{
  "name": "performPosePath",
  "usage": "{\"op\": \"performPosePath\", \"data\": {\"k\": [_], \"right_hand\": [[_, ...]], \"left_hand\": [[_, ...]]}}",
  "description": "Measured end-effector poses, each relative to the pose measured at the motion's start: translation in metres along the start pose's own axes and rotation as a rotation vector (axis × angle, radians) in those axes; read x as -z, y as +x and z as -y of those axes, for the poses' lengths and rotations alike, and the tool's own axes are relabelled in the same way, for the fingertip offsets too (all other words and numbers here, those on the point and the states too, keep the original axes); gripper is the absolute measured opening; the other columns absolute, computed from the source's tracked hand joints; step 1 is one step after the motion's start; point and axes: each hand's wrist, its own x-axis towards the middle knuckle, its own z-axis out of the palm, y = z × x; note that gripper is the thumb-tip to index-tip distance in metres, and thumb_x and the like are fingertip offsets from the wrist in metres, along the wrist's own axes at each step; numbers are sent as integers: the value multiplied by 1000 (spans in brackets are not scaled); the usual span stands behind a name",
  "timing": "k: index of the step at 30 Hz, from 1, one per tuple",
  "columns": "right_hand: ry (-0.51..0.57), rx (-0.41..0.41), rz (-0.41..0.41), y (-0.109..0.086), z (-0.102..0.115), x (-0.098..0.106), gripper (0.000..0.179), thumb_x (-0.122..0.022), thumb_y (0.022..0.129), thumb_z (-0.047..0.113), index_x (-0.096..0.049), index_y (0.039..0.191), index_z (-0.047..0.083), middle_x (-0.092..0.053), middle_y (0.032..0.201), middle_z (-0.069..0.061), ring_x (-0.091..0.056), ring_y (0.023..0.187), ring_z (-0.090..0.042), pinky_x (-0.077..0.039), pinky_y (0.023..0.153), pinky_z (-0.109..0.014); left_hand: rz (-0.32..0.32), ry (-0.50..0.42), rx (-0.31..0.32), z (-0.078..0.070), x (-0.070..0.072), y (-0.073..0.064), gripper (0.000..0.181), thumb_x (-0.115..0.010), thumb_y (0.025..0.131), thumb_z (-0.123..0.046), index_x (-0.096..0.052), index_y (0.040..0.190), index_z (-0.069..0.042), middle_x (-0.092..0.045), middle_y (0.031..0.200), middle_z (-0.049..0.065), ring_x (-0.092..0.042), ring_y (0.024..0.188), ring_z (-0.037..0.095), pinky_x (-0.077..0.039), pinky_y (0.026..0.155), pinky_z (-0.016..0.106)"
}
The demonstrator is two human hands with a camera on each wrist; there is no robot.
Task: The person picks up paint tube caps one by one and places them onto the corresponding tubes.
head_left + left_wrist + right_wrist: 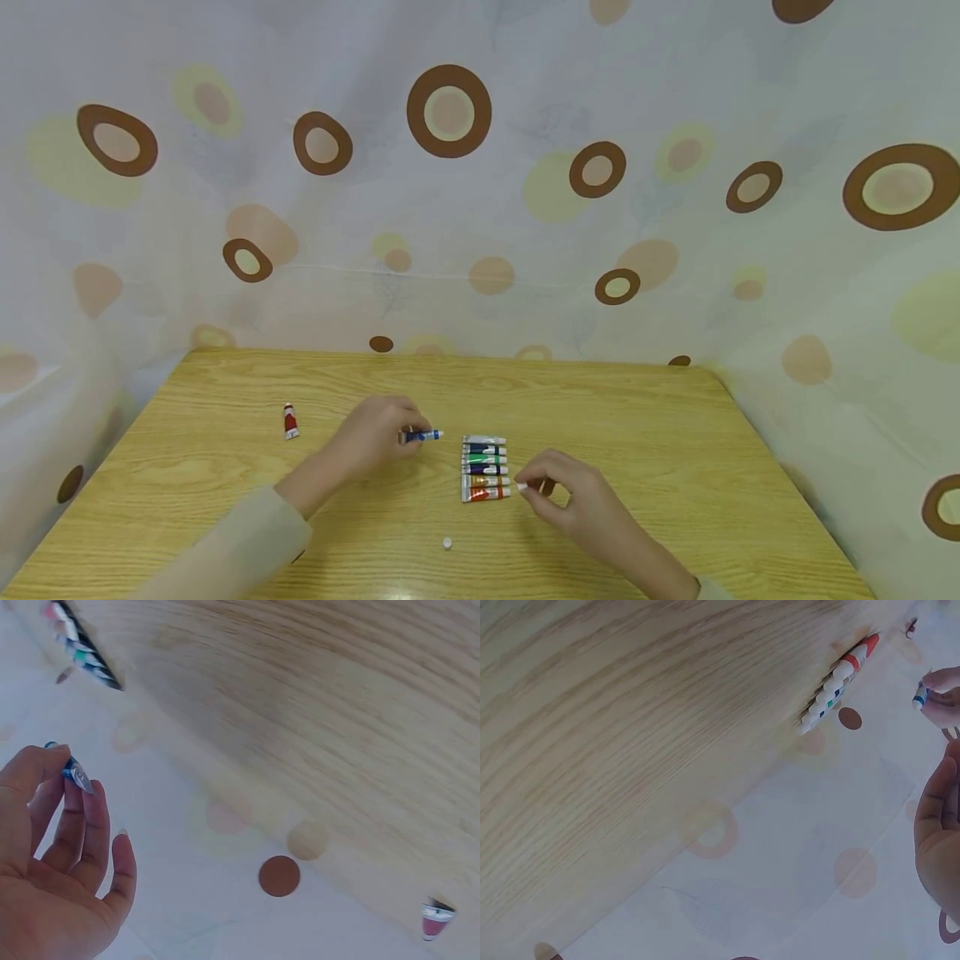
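Observation:
In the head view my left hand pinches a blue paint tube by its crimped end, the capped end pointing right. The left wrist view shows this tube between thumb and fingers. My right hand pinches a small white piece, which looks like a cap, just right of the row. Between the hands several paint tubes lie side by side, white caps to the right, with a red one nearest me. The right fingertips are out of sight in the right wrist view.
A dark red paint tube lies apart at the left of the wooden table. A loose white cap sits in front of the row. Patterned cloth hangs behind the table and along its sides.

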Motion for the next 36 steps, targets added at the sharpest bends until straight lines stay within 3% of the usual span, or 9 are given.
{"op": "performPosePath", "data": {"k": [8, 16, 23, 36], "right_hand": [[2, 24, -39, 3, 0, -5, 24, -76, 88, -2, -73, 101, 18, -73, 95, 4, -63, 79, 0, -58, 68, -21], [15, 48, -82, 8, 1, -10, 22, -77, 88, -2, -73, 100, 16, -73, 91, 2, -64, 77, -1, -57, 67, -20], [6, 58, -127, 15, 4, -15, 19, -77, 87, -4, -74, 98, 12, -73, 89, 3, -63, 76, -2, -58, 67, -22], [27, 93, -153, 19, 8, -20, 21, -78, 85, -5, -72, 97, 11, -74, 89, 0, -65, 74, -8, -58, 65, -21]], "left_hand": [[-40, 22, -88, -22, 4, -2, 17, -86, 82, -19, -82, 98, -19, -75, 93, -8, -68, 78, 6, -59, 87, 44], [-69, 24, -172, -40, 6, -2, 17, -86, 83, -22, -82, 99, -20, -76, 97, -9, -69, 79, 4, -53, 79, 31], [-102, 25, -247, -54, 8, -1, 19, -88, 80, -22, -82, 98, -19, -76, 97, -8, -69, 82, 4, -56, 82, 32], [-122, -37, -297, -68, 7, -1, 18, -88, 80, -20, -83, 97, -19, -75, 94, -8, -67, 80, 2, -50, 78, 23]]}}
